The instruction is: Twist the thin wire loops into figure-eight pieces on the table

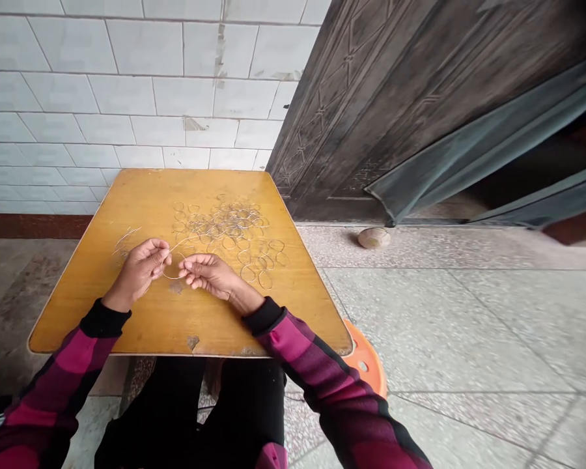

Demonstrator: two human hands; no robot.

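Note:
Over the left half of the wooden table (224, 319), a thin wire (170, 278) bent into a loop runs between my two hands. My left hand (144, 264) is closed, pinching the wire between thumb and fingertips, and one straight end slants up to the right. On the other side of the loop, my right hand (208, 272) is closed with its fingertips on the wire. Just beyond my hands lies a loose pile of wire rings (234, 221), with several more spread to the right. A few straight wire pieces (124, 241) lie left of my left hand.
A white tiled wall (127, 124) stands behind the table. To the right are a dark carved wooden door (336, 111) and a grey-green curtain (449, 137). A rounded stone-like object (374, 238) sits on the floor, and an orange stool (371, 358) shows beside the table's right corner.

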